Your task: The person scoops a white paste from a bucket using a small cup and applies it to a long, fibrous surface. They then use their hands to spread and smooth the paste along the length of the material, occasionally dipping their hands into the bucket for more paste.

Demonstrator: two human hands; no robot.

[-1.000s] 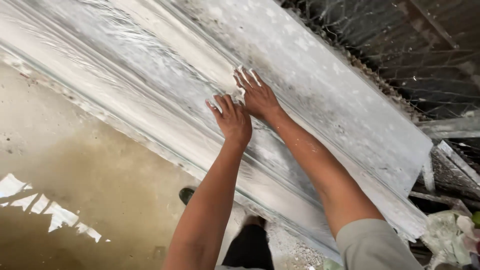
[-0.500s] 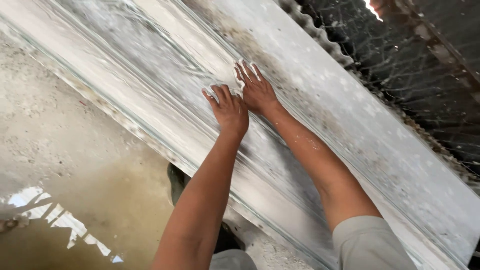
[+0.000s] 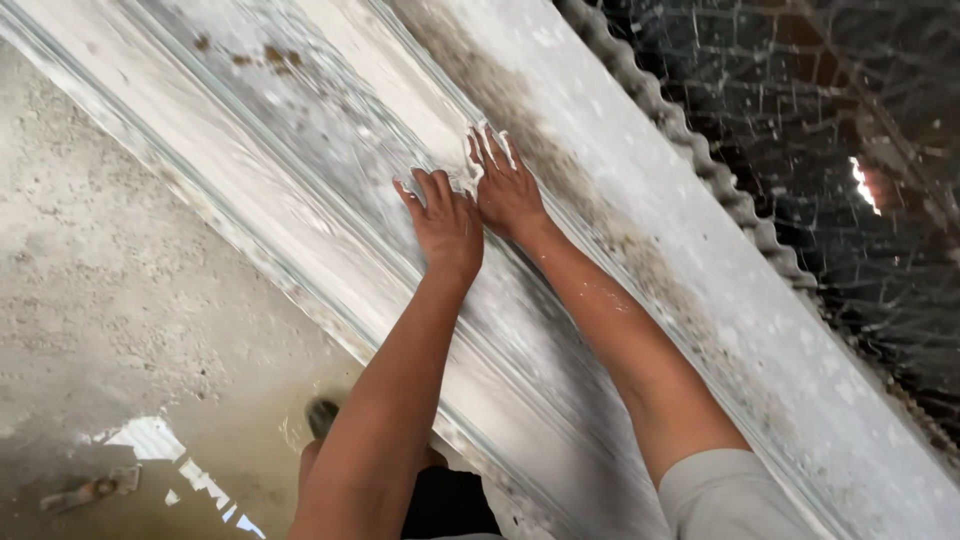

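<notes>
Plaster-white moulding (image 3: 330,200) slants across our view, wet concrete floor (image 3: 120,330) left, corrugated sheet (image 3: 690,150) right. We press our left hand (image 3: 445,222) and right hand (image 3: 508,190) flat, fingers spread, a white lump (image 3: 466,181) between them.

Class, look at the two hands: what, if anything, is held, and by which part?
Nothing is gripped: left hand and right hand press flat on the long moulded panel, white paste on the fingertips.

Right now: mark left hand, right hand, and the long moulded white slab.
left hand (image 3: 445,222), head view, back of the hand.
right hand (image 3: 508,190), head view, back of the hand.
moulded white slab (image 3: 330,140), head view, grey smeared face.
</notes>
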